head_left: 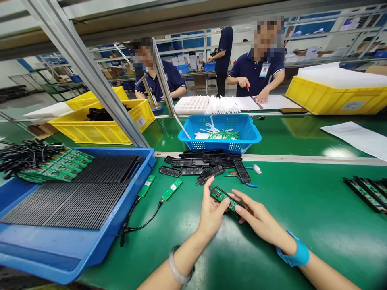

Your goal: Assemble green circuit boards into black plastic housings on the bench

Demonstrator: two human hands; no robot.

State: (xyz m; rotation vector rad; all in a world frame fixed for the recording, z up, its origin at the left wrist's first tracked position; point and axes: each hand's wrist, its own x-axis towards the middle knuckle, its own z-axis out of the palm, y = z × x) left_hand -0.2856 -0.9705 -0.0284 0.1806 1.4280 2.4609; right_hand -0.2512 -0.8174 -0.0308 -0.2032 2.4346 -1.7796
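Between my two hands is a green circuit board point(224, 196) seated in a narrow black plastic case, tilted above the green tabletop. My left hand point(211, 207) grips its left end, the thumb pressed on the board. At the other end my right hand point(254, 213) closes its thumb and fingers on the case. A small display shows near the board's upper left. Just beyond lie several loose black case pieces point(192, 170) and pliers with blue handles point(251, 185). Two more boards with black cables, one of them this green board point(171, 190), rest to the left.
A blue tray point(99, 249) with black strips and cabled boards fills the left. A blue basket point(219, 147) holds white and green ties. Filled cases point(367, 194) lie at right. Yellow bins point(332, 96) and co-workers are across the bench; a metal post point(90, 76) rises at left.
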